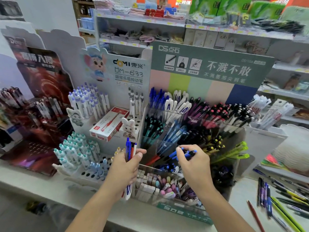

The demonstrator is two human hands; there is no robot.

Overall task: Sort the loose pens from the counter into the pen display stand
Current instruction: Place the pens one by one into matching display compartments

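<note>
Left hand (124, 166): fingers curled round a bundle of pens (131, 149), upright, just before the stand.
Right hand (194, 162): fingertips pinch a blue pen (184, 153) over a middle compartment.
Pen display stand (184, 210): clear tiered bins, crowded with pens.
Loose pens (274, 198): scattered on the counter (150, 220), far right.

Bare counter (242, 190) beside crowded stand (200, 124).

loose pens (274, 203) at the right edge blur, cut off.
</note>
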